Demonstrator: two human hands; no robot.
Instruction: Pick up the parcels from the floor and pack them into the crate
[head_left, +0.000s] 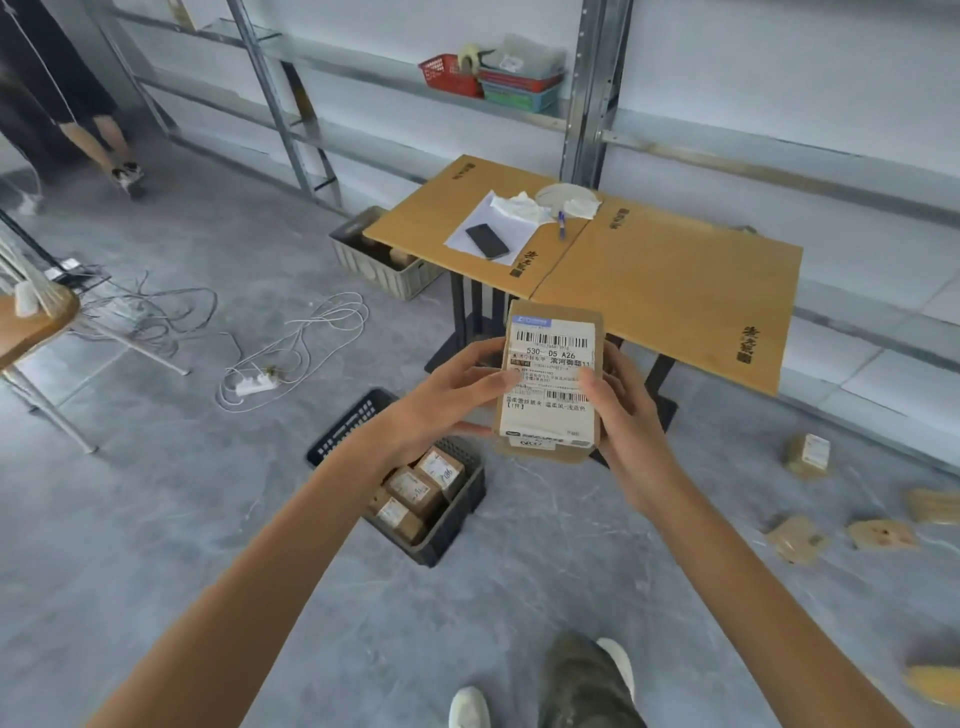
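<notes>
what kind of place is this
Likely a parcel sorting or storage room: labelled cardboard parcels scattered on the floor, more packed in a black crate, metal shelving along the wall.

Yellow parcel (935, 686), right edge: blurred, cut off.
Brown parcel (935, 505), right edge: cut off.
Black crate (460, 519): middle hidden by left forearm (322, 509).
Grey crate (374, 273): partly hidden under table (675, 280).
Held parcel (550, 379): small print unreadable.
</notes>
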